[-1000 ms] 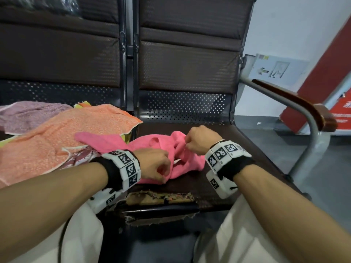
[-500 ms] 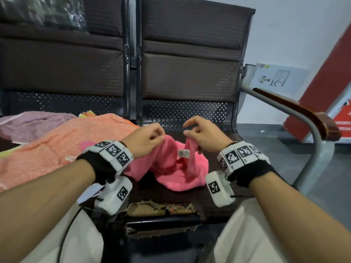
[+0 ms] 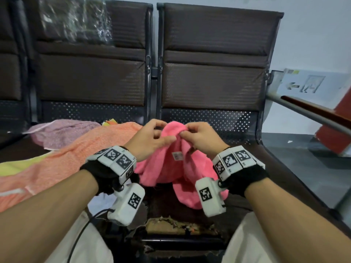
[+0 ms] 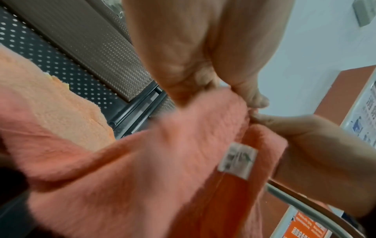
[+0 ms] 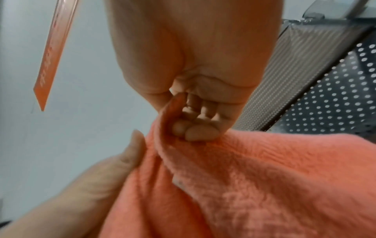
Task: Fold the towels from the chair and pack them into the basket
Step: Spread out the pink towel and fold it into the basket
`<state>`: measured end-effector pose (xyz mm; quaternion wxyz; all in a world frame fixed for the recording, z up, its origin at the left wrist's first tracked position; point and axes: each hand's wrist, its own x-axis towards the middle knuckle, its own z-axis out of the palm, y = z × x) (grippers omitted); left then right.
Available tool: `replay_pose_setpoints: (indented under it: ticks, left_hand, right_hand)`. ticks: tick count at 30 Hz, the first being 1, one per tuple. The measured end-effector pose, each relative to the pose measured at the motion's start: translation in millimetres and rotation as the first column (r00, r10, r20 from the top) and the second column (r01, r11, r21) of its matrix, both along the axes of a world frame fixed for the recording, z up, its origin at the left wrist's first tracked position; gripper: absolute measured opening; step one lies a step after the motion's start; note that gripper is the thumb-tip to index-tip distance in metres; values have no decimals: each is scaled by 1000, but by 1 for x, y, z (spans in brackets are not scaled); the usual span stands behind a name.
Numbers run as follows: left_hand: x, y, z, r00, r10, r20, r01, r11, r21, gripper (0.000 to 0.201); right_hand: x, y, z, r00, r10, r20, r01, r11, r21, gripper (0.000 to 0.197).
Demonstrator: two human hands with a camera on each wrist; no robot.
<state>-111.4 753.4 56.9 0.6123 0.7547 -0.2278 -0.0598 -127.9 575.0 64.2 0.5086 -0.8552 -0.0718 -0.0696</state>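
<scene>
A pink towel point(image 3: 171, 168) with a small white label point(image 3: 177, 156) hangs bunched over the right chair seat point(image 3: 247, 186). Both hands hold its top edge close together. My left hand point(image 3: 152, 137) pinches the edge between thumb and fingers, and my right hand point(image 3: 197, 136) pinches it just beside. In the left wrist view the towel point(image 4: 162, 161) drapes below the left hand point(image 4: 203, 90). In the right wrist view the right hand's fingertips point(image 5: 189, 128) curl into a fold of the towel point(image 5: 254, 177). No basket is in view.
An orange towel point(image 3: 76, 158), a purple one point(image 3: 64, 133) and a yellow-green one point(image 3: 17, 166) lie on the left seat. The seat's front edge point(image 3: 180, 226) is torn. A metal armrest with a wooden top point(image 3: 313, 114) stands to the right.
Both hands have lifted the pink towel off the seat and drawn together at its top edge; a second ago it lay crumpled on the seat under them.
</scene>
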Motion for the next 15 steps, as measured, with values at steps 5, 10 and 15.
replay_pose_setpoints:
  ticks: [5, 10, 15]
  left_hand:
    - [7, 9, -10, 974, 108, 197, -175, 915, 363, 18]
    - [10, 18, -12, 962, 83, 261, -196, 875, 443, 21]
    - [8, 24, -1, 979, 55, 194, -108, 955, 275, 26]
  right_hand:
    - [4, 5, 4, 994, -98, 52, 89, 985, 151, 25]
    - [3, -8, 12, 966, -255, 40, 228, 916, 329, 27]
    - [1, -28, 8, 927, -374, -21, 347, 836, 425, 25]
